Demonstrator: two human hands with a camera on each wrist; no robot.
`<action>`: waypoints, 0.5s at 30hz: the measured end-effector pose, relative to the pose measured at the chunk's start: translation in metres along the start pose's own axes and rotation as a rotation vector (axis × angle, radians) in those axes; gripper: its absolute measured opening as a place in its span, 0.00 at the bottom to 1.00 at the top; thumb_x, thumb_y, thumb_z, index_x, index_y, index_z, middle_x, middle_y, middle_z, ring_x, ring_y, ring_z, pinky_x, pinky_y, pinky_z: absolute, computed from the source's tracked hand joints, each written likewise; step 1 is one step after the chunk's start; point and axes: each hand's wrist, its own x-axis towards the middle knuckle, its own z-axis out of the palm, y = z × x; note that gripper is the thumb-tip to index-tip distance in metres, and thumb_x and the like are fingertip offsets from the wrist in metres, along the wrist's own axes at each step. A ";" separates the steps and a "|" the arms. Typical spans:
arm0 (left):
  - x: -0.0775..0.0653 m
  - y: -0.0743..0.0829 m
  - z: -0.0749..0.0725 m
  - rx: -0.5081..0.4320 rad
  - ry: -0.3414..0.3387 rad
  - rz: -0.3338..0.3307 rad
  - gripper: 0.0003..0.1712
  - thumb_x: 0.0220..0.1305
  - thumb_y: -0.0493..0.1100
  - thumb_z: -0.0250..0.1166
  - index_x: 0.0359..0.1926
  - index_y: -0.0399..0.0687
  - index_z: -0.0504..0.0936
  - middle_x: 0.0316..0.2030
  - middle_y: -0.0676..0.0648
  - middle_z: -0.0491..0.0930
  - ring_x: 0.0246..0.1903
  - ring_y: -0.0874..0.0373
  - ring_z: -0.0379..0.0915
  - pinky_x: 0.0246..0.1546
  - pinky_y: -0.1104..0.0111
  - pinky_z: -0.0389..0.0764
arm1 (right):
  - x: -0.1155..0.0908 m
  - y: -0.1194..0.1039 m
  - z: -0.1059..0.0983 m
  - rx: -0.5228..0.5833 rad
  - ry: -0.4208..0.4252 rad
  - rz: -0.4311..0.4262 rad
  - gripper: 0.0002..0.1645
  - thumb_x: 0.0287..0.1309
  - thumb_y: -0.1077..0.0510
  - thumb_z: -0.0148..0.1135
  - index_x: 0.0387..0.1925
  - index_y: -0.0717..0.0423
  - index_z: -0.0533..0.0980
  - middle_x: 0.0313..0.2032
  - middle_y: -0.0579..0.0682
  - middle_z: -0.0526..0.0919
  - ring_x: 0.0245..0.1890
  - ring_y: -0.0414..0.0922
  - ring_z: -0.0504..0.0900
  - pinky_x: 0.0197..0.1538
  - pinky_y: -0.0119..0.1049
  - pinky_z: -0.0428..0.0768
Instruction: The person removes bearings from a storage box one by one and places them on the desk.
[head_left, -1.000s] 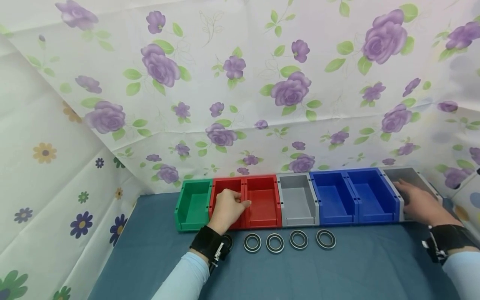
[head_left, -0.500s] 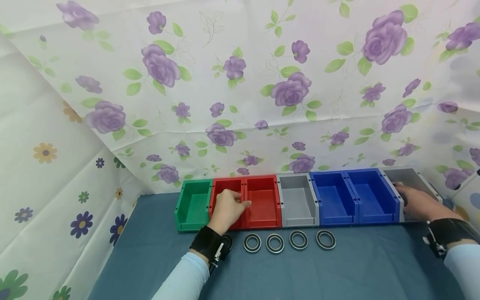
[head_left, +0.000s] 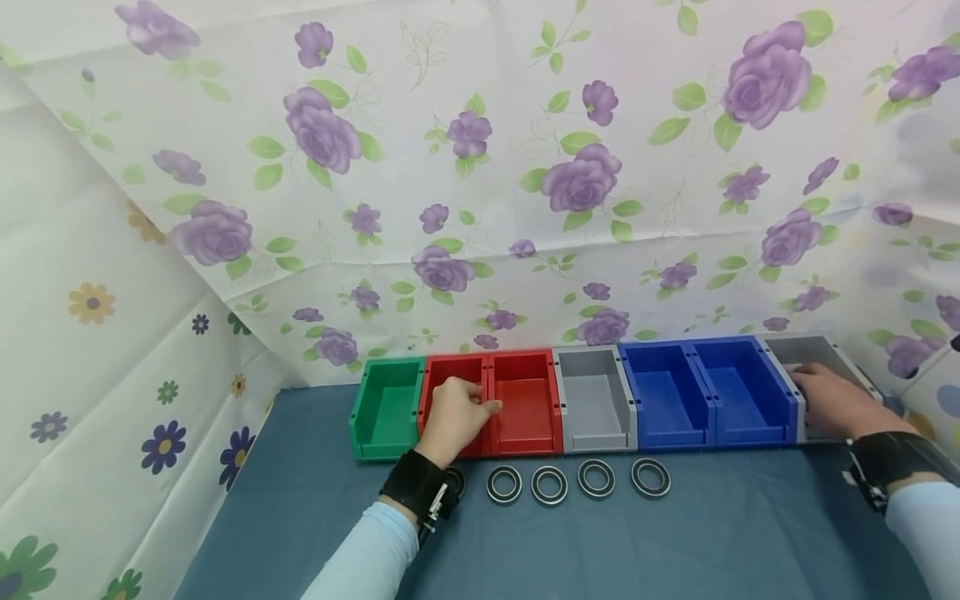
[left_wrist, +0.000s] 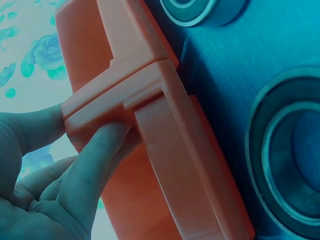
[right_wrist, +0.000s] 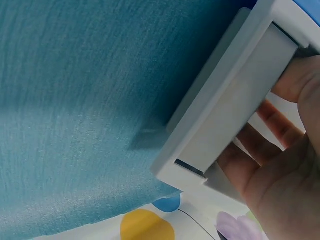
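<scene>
My left hand [head_left: 453, 421] pinches the adjoining side walls of the left red bin [head_left: 450, 371] and the right red bin [head_left: 525, 412]. In the left wrist view the thumb and fingers lie on opposite sides of those walls. My right hand [head_left: 836, 404] reaches into the grey bin [head_left: 813, 348] at the row's right end. Its fingers [right_wrist: 260, 142] go down behind the bin's front wall in the right wrist view, where the fingertips are hidden. No held thing shows there.
Several ball bearings lie before the bins, including one bearing [head_left: 491, 486] near my left wrist. A green bin [head_left: 392, 408], a middle grey bin [head_left: 592, 400] and two blue bins [head_left: 663, 400] complete the row. Floral cloth [head_left: 525, 208] hangs behind.
A dark thing seen by my right fingers earlier no longer shows, and that hand has shifted slightly within the right grey bin. My left hand keeps its hold on the red walls.
</scene>
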 end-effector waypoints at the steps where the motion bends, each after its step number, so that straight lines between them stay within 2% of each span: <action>1: 0.000 0.000 0.000 -0.001 -0.001 0.000 0.26 0.51 0.51 0.71 0.48 0.41 0.81 0.43 0.44 0.80 0.35 0.56 0.75 0.27 0.72 0.76 | 0.000 0.000 -0.001 -0.003 0.005 -0.001 0.36 0.51 0.65 0.59 0.62 0.71 0.60 0.54 0.74 0.58 0.51 0.73 0.60 0.50 0.68 0.60; 9: 0.000 0.001 -0.001 -0.008 0.001 -0.001 0.25 0.51 0.51 0.71 0.48 0.41 0.81 0.42 0.44 0.80 0.35 0.56 0.75 0.28 0.72 0.76 | -0.002 0.002 0.001 -0.006 0.024 0.009 0.36 0.51 0.66 0.58 0.61 0.74 0.58 0.47 0.76 0.63 0.45 0.69 0.66 0.45 0.66 0.66; 15: -0.001 0.001 -0.001 0.000 0.003 0.001 0.25 0.51 0.51 0.71 0.47 0.41 0.81 0.42 0.44 0.80 0.34 0.56 0.75 0.27 0.72 0.76 | -0.001 0.002 0.001 0.007 0.016 -0.007 0.34 0.51 0.65 0.58 0.59 0.76 0.61 0.47 0.75 0.69 0.47 0.70 0.67 0.49 0.66 0.64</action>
